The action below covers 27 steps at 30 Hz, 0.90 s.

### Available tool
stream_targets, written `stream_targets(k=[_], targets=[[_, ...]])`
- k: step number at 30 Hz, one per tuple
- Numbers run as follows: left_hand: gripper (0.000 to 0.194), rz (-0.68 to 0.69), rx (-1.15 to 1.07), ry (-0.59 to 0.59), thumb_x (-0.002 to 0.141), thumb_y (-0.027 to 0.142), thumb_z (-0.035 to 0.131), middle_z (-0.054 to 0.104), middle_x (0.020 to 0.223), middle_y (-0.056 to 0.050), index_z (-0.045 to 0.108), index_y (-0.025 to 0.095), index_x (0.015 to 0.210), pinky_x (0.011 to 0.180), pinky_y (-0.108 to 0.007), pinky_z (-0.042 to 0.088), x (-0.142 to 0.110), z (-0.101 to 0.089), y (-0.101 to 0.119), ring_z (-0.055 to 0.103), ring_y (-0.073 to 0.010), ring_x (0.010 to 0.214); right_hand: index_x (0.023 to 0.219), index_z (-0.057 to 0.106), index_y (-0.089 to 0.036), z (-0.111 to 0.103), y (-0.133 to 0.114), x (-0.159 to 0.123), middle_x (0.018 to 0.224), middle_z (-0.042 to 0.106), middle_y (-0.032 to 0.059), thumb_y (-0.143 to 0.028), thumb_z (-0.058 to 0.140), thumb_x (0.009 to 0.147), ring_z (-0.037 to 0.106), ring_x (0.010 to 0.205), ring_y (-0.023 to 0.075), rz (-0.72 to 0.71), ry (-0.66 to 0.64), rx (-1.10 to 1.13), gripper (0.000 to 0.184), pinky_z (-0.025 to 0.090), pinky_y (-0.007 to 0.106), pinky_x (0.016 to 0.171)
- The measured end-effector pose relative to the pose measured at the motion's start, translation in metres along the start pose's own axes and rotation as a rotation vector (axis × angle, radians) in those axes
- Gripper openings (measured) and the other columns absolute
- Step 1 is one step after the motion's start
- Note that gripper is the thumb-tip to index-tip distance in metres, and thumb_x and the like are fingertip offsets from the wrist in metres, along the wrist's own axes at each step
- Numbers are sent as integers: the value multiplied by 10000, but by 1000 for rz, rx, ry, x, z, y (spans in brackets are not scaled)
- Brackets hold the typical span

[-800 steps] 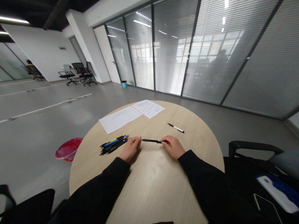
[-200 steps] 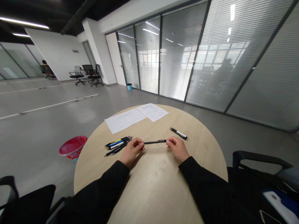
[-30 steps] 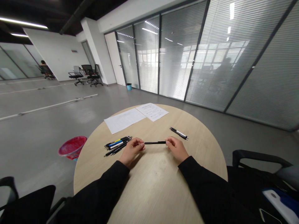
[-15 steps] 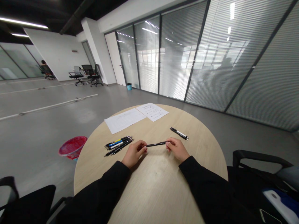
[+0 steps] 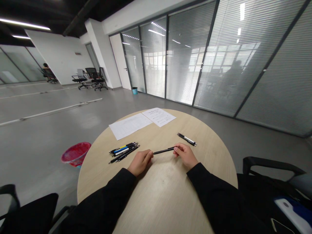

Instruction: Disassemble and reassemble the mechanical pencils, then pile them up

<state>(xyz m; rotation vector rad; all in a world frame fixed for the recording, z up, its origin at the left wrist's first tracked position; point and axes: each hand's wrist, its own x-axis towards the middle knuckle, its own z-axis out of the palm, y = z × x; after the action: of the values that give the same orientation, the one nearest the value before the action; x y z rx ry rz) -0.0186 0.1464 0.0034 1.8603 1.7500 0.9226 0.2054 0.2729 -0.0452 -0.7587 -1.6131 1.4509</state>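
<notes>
Gripping opposite ends of a black pen (image 5: 163, 151), the left hand (image 5: 140, 162) and right hand (image 5: 186, 155) held it above the counter (image 5: 161, 195), between a pen pile (image 5: 123, 152) and two other pens (image 5: 187, 139).

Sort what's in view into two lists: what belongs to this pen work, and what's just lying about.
Pen work:
black pen, between left hand and right hand
pen pile
pen pair beyond the right hand, likely
round table

Apparently just lying about:
printed sheets, untouched
red-lined wastebasket
blue wastebasket
</notes>
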Motion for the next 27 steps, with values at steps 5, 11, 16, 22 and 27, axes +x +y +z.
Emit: stream_targets(k=[5, 11, 16, 22, 27], targets=[[234, 41, -21, 63, 927, 405, 484, 569, 690, 16, 563, 188, 885, 602, -259, 384, 1, 1, -1, 496, -145, 616, 891, 649, -155, -1, 1, 1, 673, 653, 26, -473, 656, 806, 576, 568, 147, 2, 12, 6, 329, 462, 276, 578], [331, 64, 23, 53, 946, 403, 432, 611, 723, -31, 600, 183, 765, 661, -291, 405, 3, 0, 1, 539, -174, 684, 871, 652, -159, 0, -5, -1, 670, 653, 30, -507, 660, 791, 574, 561, 147, 9, 23, -10, 358, 467, 279, 570], [312, 35, -73, 41, 948, 439, 437, 606, 712, -14, 592, 185, 855, 627, -276, 415, 0, 0, 2, 539, -160, 635, 865, 652, -156, 0, -5, -1, 663, 649, 35, -510, 664, 788, 573, 561, 150, 1, 27, -19, 362, 471, 279, 558], [300, 77, 8, 62, 945, 409, 445, 588, 719, -16, 575, 186, 792, 646, -277, 399, 2, -1, 2, 524, -166, 673, 862, 649, -160, 0, -4, -1, 660, 647, 29, -504, 664, 790, 569, 552, 147, -1, 22, 0, 352, 463, 277, 552], [330, 52, -27, 40, 956, 410, 421, 586, 678, -13, 577, 182, 775, 626, -276, 393, 1, -1, 3, 522, -159, 639, 861, 648, -161, -1, -4, 0, 660, 648, 27, -507, 661, 790, 569, 554, 146, -3, 16, -3, 353, 459, 273, 553]])
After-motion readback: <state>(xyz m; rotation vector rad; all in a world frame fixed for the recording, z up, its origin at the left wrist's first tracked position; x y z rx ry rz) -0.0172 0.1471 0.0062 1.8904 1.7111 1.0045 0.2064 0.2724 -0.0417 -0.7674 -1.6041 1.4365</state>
